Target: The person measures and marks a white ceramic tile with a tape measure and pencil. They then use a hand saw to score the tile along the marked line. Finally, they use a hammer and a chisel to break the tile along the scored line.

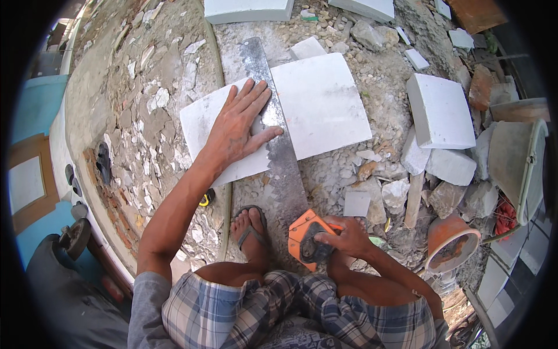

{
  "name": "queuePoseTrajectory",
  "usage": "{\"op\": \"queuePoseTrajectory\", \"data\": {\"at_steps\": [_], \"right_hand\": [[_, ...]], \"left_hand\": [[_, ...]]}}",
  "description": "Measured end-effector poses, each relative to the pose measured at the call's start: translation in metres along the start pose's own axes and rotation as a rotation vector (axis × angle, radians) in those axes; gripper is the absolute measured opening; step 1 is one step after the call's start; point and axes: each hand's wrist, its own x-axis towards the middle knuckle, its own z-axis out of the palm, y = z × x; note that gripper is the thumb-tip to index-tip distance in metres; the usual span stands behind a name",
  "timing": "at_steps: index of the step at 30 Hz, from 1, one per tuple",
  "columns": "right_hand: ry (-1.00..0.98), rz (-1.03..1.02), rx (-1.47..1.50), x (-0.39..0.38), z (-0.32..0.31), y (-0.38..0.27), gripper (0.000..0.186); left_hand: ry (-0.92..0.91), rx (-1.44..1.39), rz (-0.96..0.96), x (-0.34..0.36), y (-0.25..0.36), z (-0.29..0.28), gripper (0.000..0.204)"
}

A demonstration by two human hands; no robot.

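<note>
A white lightweight block (322,99) lies on the rubble-strewn ground in front of me. The hand saw (285,157) crosses it at a slant, with the broad, worn grey face of its blade showing. Whether a cut runs beneath the blade is hidden. My left hand (239,125) is spread on the block's left part, fingers and thumb stretched out onto the blade. Nearer my body, my right hand (346,235) is wrapped round the saw's orange and black handle, between my knees. My sandalled left foot (251,230) stands left of the blade.
More white blocks lie at the far edge (249,10) and on the right (440,110). Stones and brick pieces surround an orange bucket (453,241) and a large grey tub (517,168). A hose (217,49) runs along the left, near a yellow-black tape measure (207,198).
</note>
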Motion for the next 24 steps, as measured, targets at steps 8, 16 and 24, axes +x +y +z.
{"op": "queuePoseTrajectory", "data": {"at_steps": [8, 16, 24], "right_hand": [[0.048, -0.013, 0.123, 0.001, 0.0, 0.014, 0.043], [0.076, -0.04, 0.095, 0.003, 0.0, 0.02, 0.044], [0.01, 0.133, 0.026, 0.002, -0.009, 0.015, 0.049]], "left_hand": [[0.001, 0.002, -0.007, -0.002, -0.001, 0.004, 0.083], [0.025, 0.011, -0.002, -0.001, -0.001, 0.006, 0.083], [0.02, 0.042, -0.016, 0.0, -0.001, 0.009, 0.084]]}}
